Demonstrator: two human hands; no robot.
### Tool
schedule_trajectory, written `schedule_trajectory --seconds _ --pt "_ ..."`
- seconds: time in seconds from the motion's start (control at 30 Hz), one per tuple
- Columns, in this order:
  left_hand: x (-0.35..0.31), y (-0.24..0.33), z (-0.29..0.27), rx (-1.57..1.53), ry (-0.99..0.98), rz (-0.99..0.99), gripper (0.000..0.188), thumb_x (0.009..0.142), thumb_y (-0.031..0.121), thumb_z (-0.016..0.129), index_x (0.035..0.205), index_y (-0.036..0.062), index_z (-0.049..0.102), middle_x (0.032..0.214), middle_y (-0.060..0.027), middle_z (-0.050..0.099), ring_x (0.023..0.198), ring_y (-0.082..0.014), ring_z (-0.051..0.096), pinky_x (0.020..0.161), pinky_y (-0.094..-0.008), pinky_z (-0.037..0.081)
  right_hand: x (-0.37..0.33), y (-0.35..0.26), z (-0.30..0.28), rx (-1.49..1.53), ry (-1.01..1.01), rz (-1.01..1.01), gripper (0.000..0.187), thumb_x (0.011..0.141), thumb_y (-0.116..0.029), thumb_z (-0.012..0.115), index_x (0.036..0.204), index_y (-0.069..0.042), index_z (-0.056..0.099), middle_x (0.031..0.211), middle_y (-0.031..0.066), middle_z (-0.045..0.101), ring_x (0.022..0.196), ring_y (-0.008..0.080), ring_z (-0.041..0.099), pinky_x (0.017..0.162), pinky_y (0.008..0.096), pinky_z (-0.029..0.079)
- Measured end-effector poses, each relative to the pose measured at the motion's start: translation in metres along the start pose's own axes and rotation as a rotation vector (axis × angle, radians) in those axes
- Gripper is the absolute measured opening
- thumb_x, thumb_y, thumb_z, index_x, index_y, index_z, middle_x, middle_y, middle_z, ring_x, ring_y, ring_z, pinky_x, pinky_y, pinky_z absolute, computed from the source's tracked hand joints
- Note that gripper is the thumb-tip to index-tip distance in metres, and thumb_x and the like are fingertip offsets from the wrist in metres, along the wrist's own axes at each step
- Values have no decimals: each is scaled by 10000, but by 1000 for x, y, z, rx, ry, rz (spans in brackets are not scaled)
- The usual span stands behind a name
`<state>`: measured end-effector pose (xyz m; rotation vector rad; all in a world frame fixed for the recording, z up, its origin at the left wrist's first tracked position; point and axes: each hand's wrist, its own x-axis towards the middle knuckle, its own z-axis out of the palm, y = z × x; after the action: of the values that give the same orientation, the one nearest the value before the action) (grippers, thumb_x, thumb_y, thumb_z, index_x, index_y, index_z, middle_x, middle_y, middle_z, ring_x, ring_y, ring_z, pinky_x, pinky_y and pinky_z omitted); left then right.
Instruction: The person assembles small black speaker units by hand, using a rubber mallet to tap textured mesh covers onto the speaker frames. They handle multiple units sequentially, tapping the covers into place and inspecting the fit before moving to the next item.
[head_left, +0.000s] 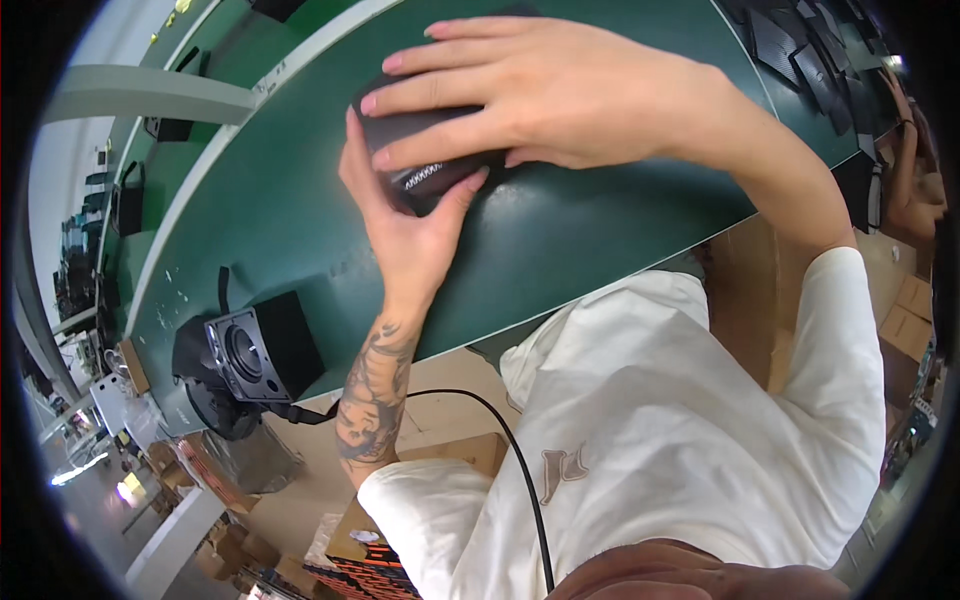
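Both hands are at a black box-shaped thing [425,127] on the green tabletop, at the far middle of the view. A white zigzag pattern shows on its near side. My left hand [408,235] is closed around the near left corner, thumb on the near side and fingers along the left. Across the top lies my right hand [545,95], its fingers stretched out and spread. Much of the thing is hidden under it, so its exact kind cannot be made out.
A black loudspeaker [245,352] with a round cone stands at the left end of the green table [590,235], beside a black strap. A black cable [505,430] runs past my body. Black panels [785,50] lie at the far right, near another person's arm [905,150]. Cardboard boxes [910,315] stand below.
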<state>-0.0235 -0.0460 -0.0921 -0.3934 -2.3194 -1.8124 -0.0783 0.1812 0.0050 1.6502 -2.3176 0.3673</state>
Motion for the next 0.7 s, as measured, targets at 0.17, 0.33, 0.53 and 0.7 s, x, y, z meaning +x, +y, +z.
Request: schedule_trajectory --seconds 0.17,0.33,0.53,0.7 --pt "10 7 1 -335 -11 135 970 956 356 727 1645 6 140 1657 -178 236 1496 -299 320 1227 -445 278 -13 8 -12 274 126 137 777 927 -335 735 1519 22 380 1482 268 471 1371 419 484 1157 455 385" --pt "19 28 12 -435 -57 -33 927 974 256 692 1645 -24 115 1690 -195 182 1513 -283 286 1202 -413 308 -18 15 -20 388 -18 404 839 992 -440 660 1499 142 330 1423 333 485 1355 442 456 1138 447 391" --pt "21 21 5 -421 -91 37 868 955 167 703 1632 -31 197 1629 -168 274 1461 -263 360 1174 -389 347 -22 5 -27 407 43 384 838 930 -416 734 1499 88 382 1379 283 521 1333 417 469 1104 436 420" --pt "18 22 8 -530 -58 7 819 954 100 718 1615 -30 253 1590 -222 369 1380 -289 498 1179 -408 383 -8 -4 -45 382 -154 533 775 925 -387 733 1486 45 417 1336 246 544 1305 413 486 1080 434 441"
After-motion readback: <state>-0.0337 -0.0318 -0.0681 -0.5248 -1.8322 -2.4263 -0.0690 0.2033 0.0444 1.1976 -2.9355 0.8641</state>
